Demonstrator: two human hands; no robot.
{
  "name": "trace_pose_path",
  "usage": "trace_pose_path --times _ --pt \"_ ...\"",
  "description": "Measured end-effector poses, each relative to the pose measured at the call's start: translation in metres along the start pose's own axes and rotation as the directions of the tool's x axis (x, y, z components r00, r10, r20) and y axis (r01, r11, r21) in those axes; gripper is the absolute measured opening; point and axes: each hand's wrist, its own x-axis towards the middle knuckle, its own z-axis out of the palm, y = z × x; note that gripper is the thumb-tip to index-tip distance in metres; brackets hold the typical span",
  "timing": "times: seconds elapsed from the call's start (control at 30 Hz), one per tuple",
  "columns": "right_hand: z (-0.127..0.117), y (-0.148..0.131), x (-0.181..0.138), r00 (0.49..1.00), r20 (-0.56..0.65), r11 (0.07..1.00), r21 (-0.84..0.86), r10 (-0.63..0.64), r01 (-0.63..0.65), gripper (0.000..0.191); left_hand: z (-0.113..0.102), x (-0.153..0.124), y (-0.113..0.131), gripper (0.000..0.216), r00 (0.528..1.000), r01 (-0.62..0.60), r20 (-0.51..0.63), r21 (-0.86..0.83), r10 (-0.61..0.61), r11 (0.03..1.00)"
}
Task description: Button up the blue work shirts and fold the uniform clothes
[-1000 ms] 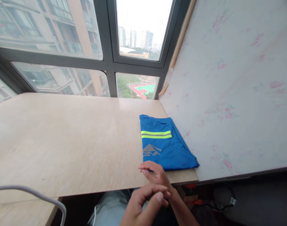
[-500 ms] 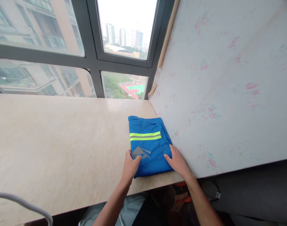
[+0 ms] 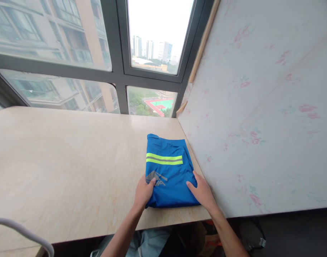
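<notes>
A folded blue garment lies flat on the counter near its front edge. Across it runs a yellow-green reflective stripe with a grey middle, and a grey printed logo sits below the stripe on the left. My left hand grips the lower left edge, its thumb on top over part of the logo. At the lower right edge, my right hand holds the garment with its thumb on top. The other fingers of both hands are largely hidden at the sides or beneath the cloth.
The pale marbled counter stretches left under a dark-framed window. A flower-patterned wall stands close on the right. A grey cable curves over the counter at lower left. Dim, unclear items lie below the front edge.
The garment has shifted slightly left with both hands, so a narrow strip of counter now shows between it and the wall. The camera view has also turned a little left.
</notes>
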Motion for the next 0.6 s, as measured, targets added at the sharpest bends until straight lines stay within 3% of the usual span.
trace_pose_path --times 0.17,0.37,0.47,0.6 --pt "0.037 -0.043 -0.002 0.990 -0.008 0.965 0.222 -0.142 0.140 0.057 -0.064 0.004 -0.024 0.037 0.988 0.072 -0.151 0.357 -0.019 0.931" --pt "0.087 -0.101 -0.002 0.966 -0.006 0.874 0.425 -0.257 0.235 0.054 -0.143 -0.003 -0.031 0.036 0.963 0.197 -0.262 0.533 -0.061 0.823" --pt "0.099 -0.116 -0.006 0.950 -0.062 0.863 0.403 -0.307 0.305 0.053 -0.163 -0.012 -0.028 0.034 0.951 0.243 -0.300 0.560 -0.080 0.792" --pt "0.104 -0.119 -0.009 0.932 -0.106 0.866 0.345 -0.347 0.362 0.053 -0.168 -0.019 -0.024 0.042 0.927 0.309 -0.359 0.576 -0.105 0.757"
